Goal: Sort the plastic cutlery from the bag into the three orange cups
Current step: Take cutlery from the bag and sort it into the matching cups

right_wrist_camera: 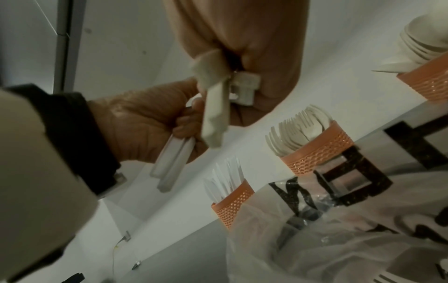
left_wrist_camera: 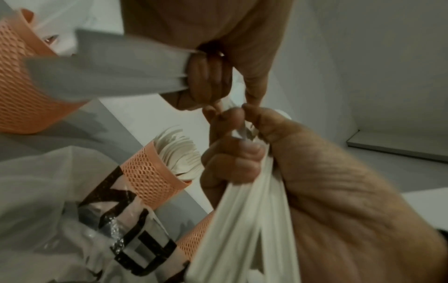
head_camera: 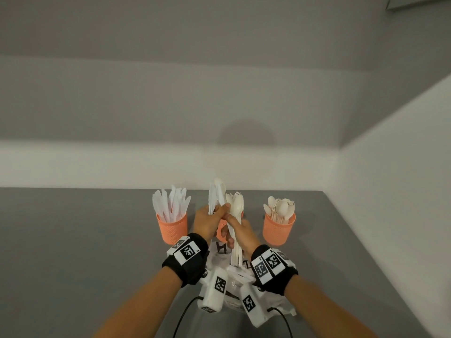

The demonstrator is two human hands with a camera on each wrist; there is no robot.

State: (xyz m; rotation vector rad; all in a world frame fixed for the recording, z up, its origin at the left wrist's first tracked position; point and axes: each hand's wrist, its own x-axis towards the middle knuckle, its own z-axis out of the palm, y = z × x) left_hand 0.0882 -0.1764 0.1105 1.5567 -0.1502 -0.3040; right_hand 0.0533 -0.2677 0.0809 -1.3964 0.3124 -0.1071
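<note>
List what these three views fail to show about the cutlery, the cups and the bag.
- Middle cup: head view, mostly hidden behind the left hand and right hand.
- Bag: head view, covered by the wrist cameras; contents unreadable.
- White pieces in the left hand: left wrist view, motion-blurred, type unclear.
- Spoon cup: right wrist view, cut off by the edge.

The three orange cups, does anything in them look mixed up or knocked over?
Nothing stands out. All three stand upright on the grey table: knives in the left cup, forks in the middle cup, spoons in the right cup. The left hand and right hand each hold unsorted cutlery above the bag.
</note>
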